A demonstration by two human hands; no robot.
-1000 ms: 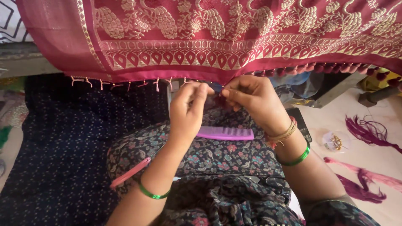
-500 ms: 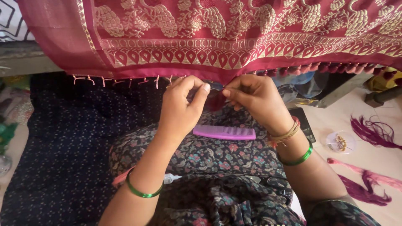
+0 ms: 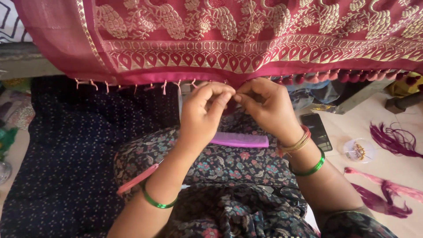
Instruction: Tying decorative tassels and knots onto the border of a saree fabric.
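So both hands are up at the bottom hem of a big magenta woven cloth with gold paisley and leaf patterning [image 3: 246, 39], which hangs across the whole top of the view. The left hand [image 3: 203, 115] and the right hand [image 3: 269, 108] meet right at the hem, fingertips nearly touching each other. On both hands the thumb and forefinger are pressed together, pinching a bit of the fringe at the cloth's edge (too small to tell whether it's one thread or a little bundle). The remaining fingers are curled in loosely.

Along the hem to the right of the hands runs a row of finished dark pink tassel knots [image 3: 352, 76]; to the left there are only loose thin pink thread ends [image 3: 105, 84] hanging down.

Just below the hands, a purple plastic comb [image 3: 240, 140] lies flat across the lap, on a dark floral printed fabric [image 3: 229, 167]. A pink pencil-like stick [image 3: 137, 180] pokes out beside the left forearm. Each wrist wears a thin green bangle [image 3: 158, 202].

Off to the right on the pale floor: a black phone [image 3: 319, 131] lying flat, a small round clear dish with bits of gold [image 3: 359, 150], and bunches of loose magenta thread [image 3: 392, 140]. A dark blue dotted cloth [image 3: 66, 145] covers the left side.
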